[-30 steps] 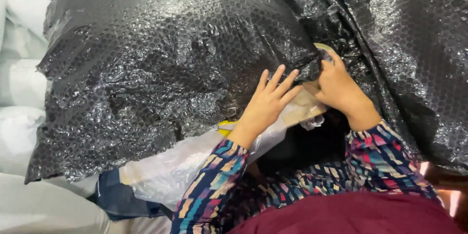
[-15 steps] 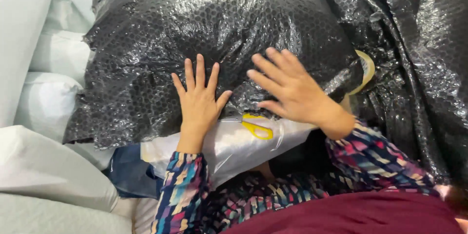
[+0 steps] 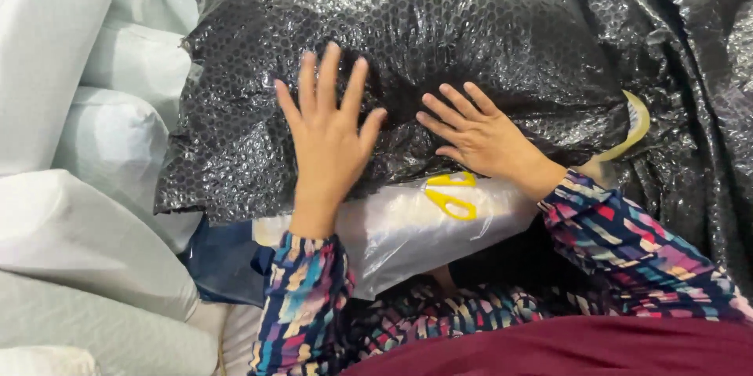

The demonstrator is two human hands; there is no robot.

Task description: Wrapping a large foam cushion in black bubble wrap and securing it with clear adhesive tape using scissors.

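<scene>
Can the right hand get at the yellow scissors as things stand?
Probably yes. The right hand lies flat and open on the black bubble wrap, and the yellow scissors sit uncovered on the clear plastic bag just below its wrist, with nothing between.

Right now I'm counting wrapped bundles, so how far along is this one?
Done: black bubble wrap covers the bundle's top. In hand: left hand and right hand press flat on it, open. Left: a clear plastic bag with yellow scissors shows below the wrap's edge; a tape roll lies at right.
</scene>
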